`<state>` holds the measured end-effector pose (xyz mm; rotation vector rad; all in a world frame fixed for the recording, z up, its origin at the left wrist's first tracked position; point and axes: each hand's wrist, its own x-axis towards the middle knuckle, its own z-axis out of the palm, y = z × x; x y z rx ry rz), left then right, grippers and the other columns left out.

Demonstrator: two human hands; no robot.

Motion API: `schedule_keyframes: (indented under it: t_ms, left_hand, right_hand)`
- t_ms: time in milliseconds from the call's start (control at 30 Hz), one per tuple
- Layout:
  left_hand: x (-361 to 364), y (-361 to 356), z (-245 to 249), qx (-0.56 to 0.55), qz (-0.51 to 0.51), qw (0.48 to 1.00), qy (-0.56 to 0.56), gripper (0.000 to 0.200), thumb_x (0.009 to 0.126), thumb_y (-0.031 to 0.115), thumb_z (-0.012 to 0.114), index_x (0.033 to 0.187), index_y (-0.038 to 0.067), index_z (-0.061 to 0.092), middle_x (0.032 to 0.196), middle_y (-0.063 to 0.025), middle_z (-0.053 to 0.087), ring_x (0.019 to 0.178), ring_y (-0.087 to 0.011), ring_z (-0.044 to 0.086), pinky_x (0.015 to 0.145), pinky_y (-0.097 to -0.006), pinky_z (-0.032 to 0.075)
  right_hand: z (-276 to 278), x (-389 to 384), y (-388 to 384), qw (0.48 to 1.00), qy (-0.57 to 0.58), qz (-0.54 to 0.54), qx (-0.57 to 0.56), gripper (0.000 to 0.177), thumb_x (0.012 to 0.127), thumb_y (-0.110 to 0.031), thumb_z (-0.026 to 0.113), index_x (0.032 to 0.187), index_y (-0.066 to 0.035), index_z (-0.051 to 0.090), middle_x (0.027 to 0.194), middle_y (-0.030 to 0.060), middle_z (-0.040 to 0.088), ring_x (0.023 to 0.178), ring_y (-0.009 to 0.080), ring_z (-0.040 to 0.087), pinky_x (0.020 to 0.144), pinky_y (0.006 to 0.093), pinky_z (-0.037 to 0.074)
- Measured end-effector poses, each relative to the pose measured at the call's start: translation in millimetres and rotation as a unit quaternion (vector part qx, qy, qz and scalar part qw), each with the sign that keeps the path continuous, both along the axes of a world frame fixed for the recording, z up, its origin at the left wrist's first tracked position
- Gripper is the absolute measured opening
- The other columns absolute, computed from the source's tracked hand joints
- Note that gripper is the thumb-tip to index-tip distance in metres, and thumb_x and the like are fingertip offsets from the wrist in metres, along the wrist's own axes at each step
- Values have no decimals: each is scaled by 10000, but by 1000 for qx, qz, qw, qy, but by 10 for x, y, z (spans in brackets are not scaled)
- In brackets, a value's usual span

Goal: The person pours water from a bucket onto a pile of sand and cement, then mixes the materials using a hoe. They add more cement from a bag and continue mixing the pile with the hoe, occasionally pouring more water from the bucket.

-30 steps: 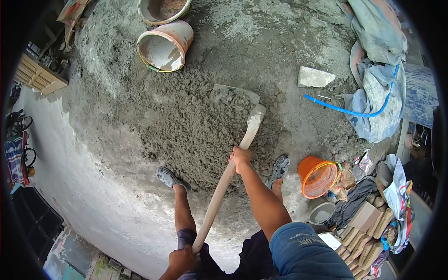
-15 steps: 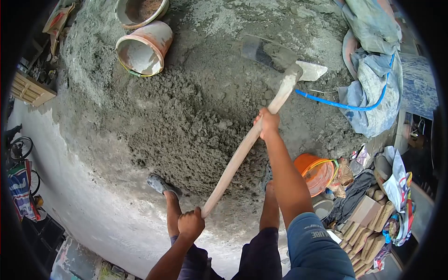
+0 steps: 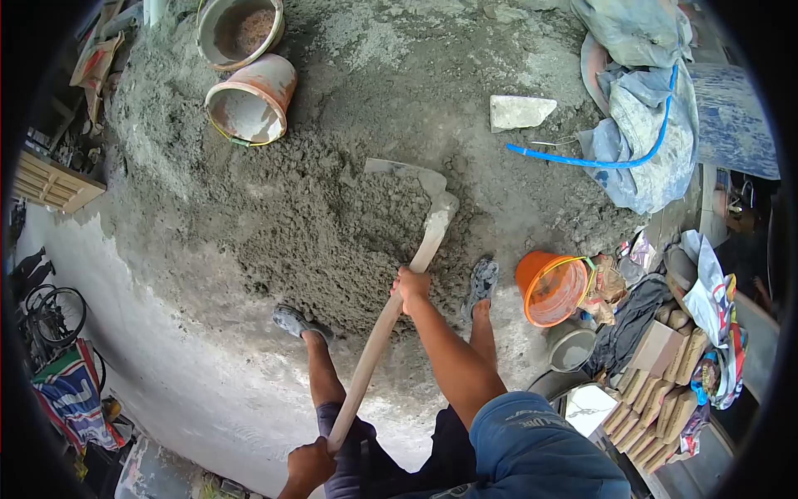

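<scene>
A long wooden-handled hoe [image 3: 378, 341] slants across the middle, its metal blade [image 3: 407, 172] down against the heap of wet grey mortar [image 3: 307, 224]. Around the lower end of the handle my left hand [image 3: 311, 464] is closed. Farther up the handle, nearer the blade, my right hand [image 3: 411, 288] grips it too. The blade's lower edge is hidden in the mortar. My feet in grey shoes [image 3: 484, 287] stand at the near side of the heap.
Two stained buckets [image 3: 264, 83] lie at the upper left. A pale block [image 3: 521, 112], a blue hose [image 3: 611, 164] and sacks [image 3: 644, 187] are at the upper right. An orange bucket [image 3: 552, 293], a grey bucket [image 3: 572, 348] and stacked bricks [image 3: 652, 416] stand at the right.
The hoe blade has come down and toward me onto the mortar, away from the pale block. Both hands have moved down and left with the handle. The view has shifted slightly.
</scene>
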<state>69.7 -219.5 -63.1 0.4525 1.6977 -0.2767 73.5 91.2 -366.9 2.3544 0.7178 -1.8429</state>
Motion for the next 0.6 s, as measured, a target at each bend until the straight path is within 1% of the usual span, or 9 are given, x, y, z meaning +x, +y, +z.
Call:
schedule_keyframes:
  t_ms: [133, 200, 267, 300, 333, 400, 467, 533, 600]
  left_hand:
    - [470, -1292, 660, 64, -11, 995, 72, 227, 723, 215, 642, 867, 63, 554, 626, -155, 600, 594, -348, 613, 536, -485, 492]
    - [674, -1540, 649, 66, -17, 993, 93, 231, 716, 203, 638, 872, 63, 542, 626, -149, 602, 580, -357, 609, 540, -484, 495]
    - [754, -1567, 414, 148, -21, 980, 128, 230, 710, 199, 637, 867, 63, 540, 630, -151, 603, 582, -352, 611, 543, -470, 504]
    - [683, -1347, 68, 85, -40, 989, 110, 155, 710, 213, 626, 724, 77, 556, 623, -148, 625, 570, -333, 634, 572, -455, 509]
    - [626, -1106, -245, 138, -63, 978, 146, 124, 674, 176, 626, 677, 87, 539, 602, -131, 614, 543, -316, 618, 569, -427, 507]
    - [393, -503, -1064, 223, -59, 958, 171, 113, 656, 161, 635, 706, 89, 563, 614, -119, 621, 579, -300, 641, 585, -422, 515]
    - [85, 260, -1749, 248, -70, 945, 201, 153, 655, 166, 663, 763, 96, 580, 632, -110, 630, 586, -288, 647, 592, -414, 525]
    - [-254, 1010, -2120, 214, -97, 956, 174, 172, 693, 159, 653, 833, 94, 577, 636, -106, 633, 603, -291, 651, 602, -415, 526]
    - [-341, 1225, -2093, 200, -107, 962, 152, 172, 711, 155, 642, 854, 90, 573, 642, -107, 636, 614, -295, 654, 605, -419, 526]
  right_hand:
    - [1057, 435, -931, 995, 65, -74, -31, 211, 810, -39, 574, 945, -50, 412, 693, 72, 492, 486, 171, 499, 431, 356, 459]
    - [1378, 501, -983, 993, 70, -87, -31, 195, 796, -30, 568, 916, -62, 418, 672, 65, 481, 485, 172, 492, 423, 355, 453]
    - [1449, 581, -866, 990, 79, -113, 18, 221, 777, -14, 565, 928, -69, 412, 671, 66, 477, 491, 175, 492, 432, 352, 458]
    - [1316, 583, -619, 990, 71, -112, 36, 227, 773, -15, 567, 924, -76, 409, 672, 63, 471, 502, 175, 489, 442, 353, 458]
    - [1128, 571, -302, 988, 81, -120, 56, 236, 777, -28, 579, 923, -78, 400, 672, 60, 464, 508, 175, 484, 441, 356, 446]
    - [743, 398, 475, 977, 89, -146, 129, 198, 785, -50, 588, 874, -72, 413, 677, 60, 454, 509, 182, 471, 443, 365, 426]
    - [218, 230, 1265, 967, 121, -147, 171, 243, 797, -54, 594, 953, -53, 408, 688, 57, 473, 516, 177, 482, 445, 363, 433]
    - [-330, 54, 1911, 967, 102, -135, 189, 187, 821, -86, 590, 922, -34, 442, 699, 57, 495, 534, 177, 499, 478, 365, 458]
    - [-704, -65, 2169, 975, 39, -99, 195, 171, 851, -141, 612, 874, -8, 507, 703, 68, 529, 545, 182, 519, 488, 374, 464]
